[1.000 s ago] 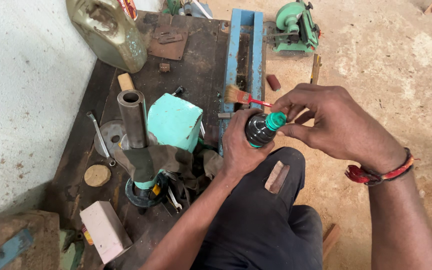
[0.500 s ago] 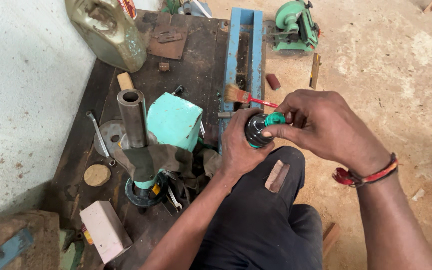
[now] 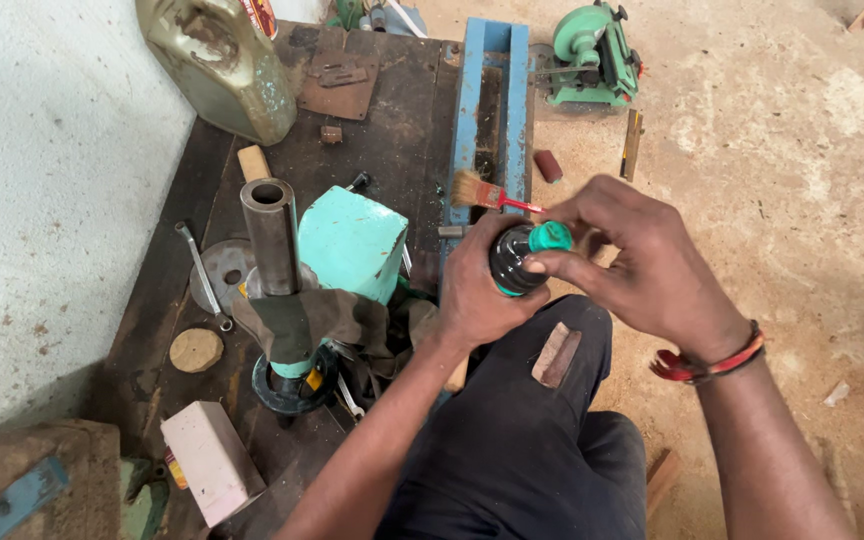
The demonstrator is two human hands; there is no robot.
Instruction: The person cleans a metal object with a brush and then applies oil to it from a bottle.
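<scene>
Teal-capped dark part (image 3: 524,257) sits clamped in the left hand (image 3: 477,295); right hand (image 3: 642,265) fingertips pinch its cap. Slipping could drop it onto the sawdust floor (image 3: 782,180).

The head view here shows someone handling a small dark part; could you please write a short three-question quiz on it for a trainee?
1. True or false: the left hand grips the dark round part.
2. What do the right hand's fingers pinch? A) the green cap B) the paintbrush C) the wrench
3. Fill in: the steel tube stands upright just left of the ____ block.

Key: 1 true; 2 A; 3 turquoise.
</scene>
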